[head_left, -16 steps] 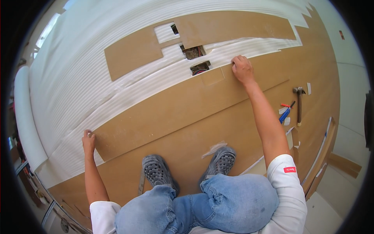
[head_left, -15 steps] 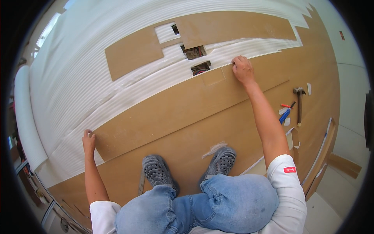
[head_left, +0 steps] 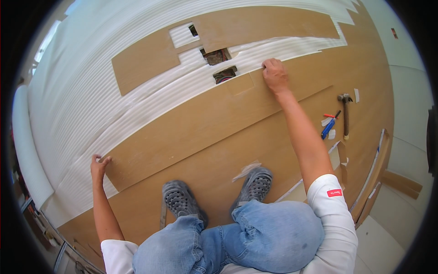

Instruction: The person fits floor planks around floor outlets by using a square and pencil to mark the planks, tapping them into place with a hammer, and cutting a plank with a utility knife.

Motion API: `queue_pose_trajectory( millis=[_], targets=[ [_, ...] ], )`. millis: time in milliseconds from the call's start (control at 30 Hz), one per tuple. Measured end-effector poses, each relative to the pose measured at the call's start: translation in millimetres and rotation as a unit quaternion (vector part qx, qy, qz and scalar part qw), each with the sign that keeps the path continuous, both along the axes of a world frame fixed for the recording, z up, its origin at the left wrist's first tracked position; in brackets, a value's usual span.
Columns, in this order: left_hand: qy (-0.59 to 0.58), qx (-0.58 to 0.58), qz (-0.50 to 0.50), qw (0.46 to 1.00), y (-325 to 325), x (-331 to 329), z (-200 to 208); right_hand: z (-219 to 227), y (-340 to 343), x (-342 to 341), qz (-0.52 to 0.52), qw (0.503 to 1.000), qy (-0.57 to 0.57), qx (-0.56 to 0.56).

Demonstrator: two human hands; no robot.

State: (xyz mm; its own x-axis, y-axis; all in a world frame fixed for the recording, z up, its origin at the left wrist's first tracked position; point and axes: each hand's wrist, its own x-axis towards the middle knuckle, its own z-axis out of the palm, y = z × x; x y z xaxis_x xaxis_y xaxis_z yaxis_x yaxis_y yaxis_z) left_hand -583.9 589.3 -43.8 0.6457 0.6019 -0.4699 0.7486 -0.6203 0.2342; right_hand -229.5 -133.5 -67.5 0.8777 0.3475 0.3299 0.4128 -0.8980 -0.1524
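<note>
A long tan floor plank (head_left: 182,123) lies across the view, along the laid boards in front of my feet. My right hand (head_left: 276,76) is closed at its far edge, fingers curled over the rim. Beside the plank's left end is my left hand (head_left: 99,168); its thumb is at the corner and the fingers are spread from it over the white underlay (head_left: 82,176). A small rectangular piece (head_left: 241,85) shows along the plank's far edge, just left of my right hand. Close beyond it is a floor opening with wires (head_left: 225,75).
Further off, a notched plank (head_left: 269,27) rests loose on the underlay near a second floor opening (head_left: 215,56). To the right lie a hammer (head_left: 345,114), a blue utility knife (head_left: 328,128) and paper scraps. A white underlay roll (head_left: 29,141) stands at the left.
The whole view has shifted slightly, moving the floor a little up and left in the picture. My left thumb and fingers have spread apart at the plank's end. My right hand stays at the far edge.
</note>
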Motion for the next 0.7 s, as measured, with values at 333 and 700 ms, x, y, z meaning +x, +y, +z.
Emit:
queue_pose_trajectory(
  millis=[333,700],
  targets=[
    [-0.096,-0.007,0.153,0.984,54,-72,-49,-2,-25,-30,-0.152,0.973,-0.087,0.148],
    [-0.025,-0.171,0.312,0.934,3,-104,-23,-18,-175,-34,-0.652,0.679,0.128,0.313]
  ],
)
